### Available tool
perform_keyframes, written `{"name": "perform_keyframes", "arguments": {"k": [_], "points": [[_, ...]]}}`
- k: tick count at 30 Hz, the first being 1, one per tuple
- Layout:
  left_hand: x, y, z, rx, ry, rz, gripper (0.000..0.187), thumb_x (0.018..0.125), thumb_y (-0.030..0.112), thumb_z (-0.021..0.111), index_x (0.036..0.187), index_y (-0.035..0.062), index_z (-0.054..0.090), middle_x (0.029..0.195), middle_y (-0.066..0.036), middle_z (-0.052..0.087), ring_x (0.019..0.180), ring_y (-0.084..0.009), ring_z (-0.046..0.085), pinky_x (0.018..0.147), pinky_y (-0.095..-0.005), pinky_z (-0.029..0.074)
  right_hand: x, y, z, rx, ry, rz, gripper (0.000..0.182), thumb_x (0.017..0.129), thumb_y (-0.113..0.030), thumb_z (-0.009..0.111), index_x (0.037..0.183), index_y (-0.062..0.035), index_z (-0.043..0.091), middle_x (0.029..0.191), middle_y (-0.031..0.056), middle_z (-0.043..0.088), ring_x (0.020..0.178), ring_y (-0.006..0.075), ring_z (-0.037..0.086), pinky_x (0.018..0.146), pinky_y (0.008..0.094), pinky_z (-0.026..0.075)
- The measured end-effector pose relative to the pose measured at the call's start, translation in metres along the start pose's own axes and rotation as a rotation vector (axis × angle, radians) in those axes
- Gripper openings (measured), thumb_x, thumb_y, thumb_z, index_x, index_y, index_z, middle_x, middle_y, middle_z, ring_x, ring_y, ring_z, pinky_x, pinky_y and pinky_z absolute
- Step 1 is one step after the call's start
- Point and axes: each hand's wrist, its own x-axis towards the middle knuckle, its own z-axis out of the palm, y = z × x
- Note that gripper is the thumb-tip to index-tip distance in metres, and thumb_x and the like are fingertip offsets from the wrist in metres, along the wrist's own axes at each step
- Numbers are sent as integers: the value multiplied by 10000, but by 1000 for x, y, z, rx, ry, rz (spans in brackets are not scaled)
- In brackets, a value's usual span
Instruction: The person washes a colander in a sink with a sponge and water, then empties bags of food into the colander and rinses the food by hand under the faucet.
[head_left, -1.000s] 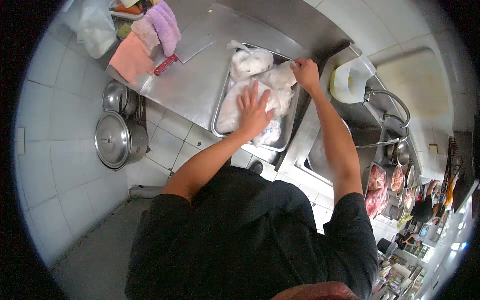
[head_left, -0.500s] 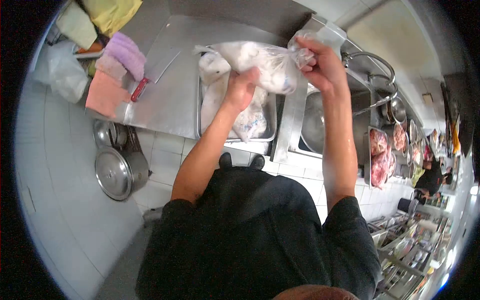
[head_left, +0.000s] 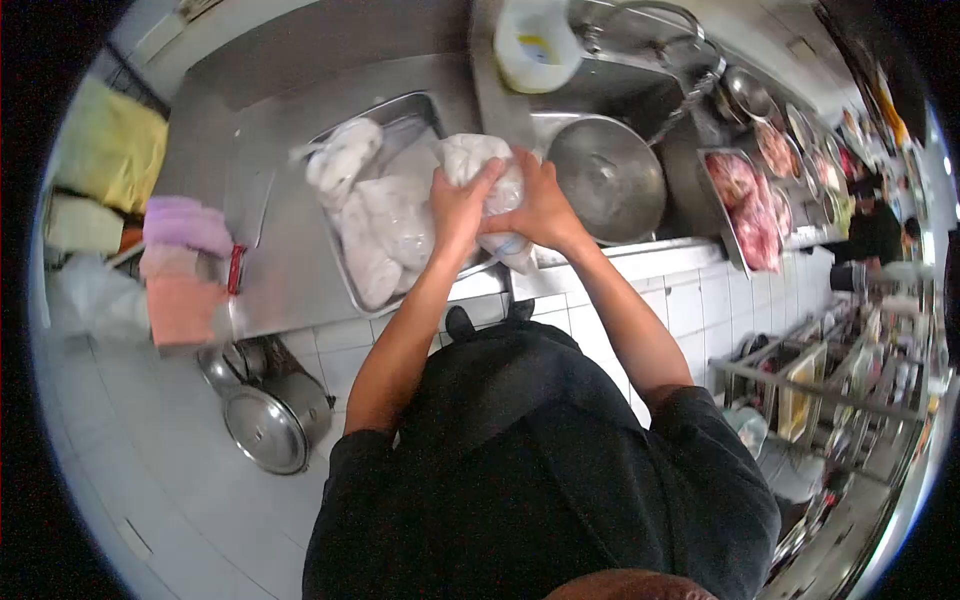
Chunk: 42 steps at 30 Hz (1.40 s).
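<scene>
Both of my hands are wrapped round a clear plastic bag (head_left: pixel 470 155) with whitish contents. My left hand (head_left: pixel 462 208) grips its left side, and my right hand (head_left: pixel 545 208) grips its right side. The bag is held at the right edge of a steel tray (head_left: pixel 352 285). Several more whitish plastic bags (head_left: pixel 395 215) lie in that tray. What is inside the bags I cannot make out.
Right of my hands is a sink with a round steel pot (head_left: pixel 608 185) and a running hose. A white jug (head_left: pixel 538 45) stands behind it. A tray of raw meat (head_left: pixel 745 205) sits farther right. A red-handled knife (head_left: pixel 237 268) and folded cloths (head_left: pixel 185 280) are left.
My right hand has come down from the bag's gathered top to its side. The bag has moved lower and is now clasped between both hands. My view has shifted toward the sink.
</scene>
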Motion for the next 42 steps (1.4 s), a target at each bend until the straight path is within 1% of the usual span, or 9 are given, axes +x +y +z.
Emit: {"name": "perform_keyframes", "arguments": {"k": [3,7,8,11,16,23,27,36,42], "points": [[-12,-7,32,388,-66,126,602,771,314,780,1149,-51,487,1014,-153,625,885,-234,614,775,-330,502,-5,50,-20,304,107,112,1181,475,-347,880,1402,67,276,1229,292,484,1158,375,503,995,407,413],[-2,-41,73,228,-344,85,637,753,332,779,1183,-21,468,1329,-217,392,1167,-279,483,900,-365,460,-22,84,-52,969,78,294,758,667,-74,757,1313,72,390,1132,196,581,993,279,614,844,354,516],[7,-48,82,70,-461,-172,685,742,276,784,1259,-3,431,1413,-195,273,1267,-281,388,964,-368,429,-25,88,-61,999,109,366,624,711,26,679,1279,63,421,1111,179,593,959,249,627,824,341,524],[7,-64,121,63,-548,-171,781,730,238,787,1347,11,365,1425,-179,277,1278,-284,384,984,-369,424,-23,127,-82,1045,37,404,618,704,3,686,1267,65,440,1090,180,600,947,257,627,822,346,521],[17,-123,181,105,-468,-89,811,747,193,777,1397,33,319,1276,-164,495,1141,-268,531,940,-372,465,-4,189,-123,371,-66,352,526,622,-122,690,1111,46,594,972,164,664,878,232,634,803,341,494],[39,-176,234,336,-210,-262,725,706,312,813,1266,28,451,1114,-177,624,1013,-285,620,875,-376,490,33,299,-137,230,-248,302,219,680,-103,646,843,43,657,692,100,660,605,194,603,610,334,494],[58,-234,244,590,-125,-102,785,668,315,816,1281,-11,450,1196,-202,565,1078,-306,567,900,-388,462,39,341,-127,120,-114,263,419,695,-112,629,1088,32,616,939,226,683,883,296,678,784,384,514],[68,-252,248,635,-340,-290,1192,519,258,828,1460,11,140,1294,-269,495,1184,-365,519,960,-392,451,48,392,-123,-138,-42,256,362,662,-140,609,973,42,638,908,312,638,890,477,616,824,495,486],[58,-265,270,873,-203,-154,1071,608,313,788,1454,19,200,1291,-304,475,1188,-407,500,974,-443,432,61,430,-115,-182,-99,218,418,694,-160,597,1050,57,632,1004,326,616,978,471,593,867,484,471]]}}
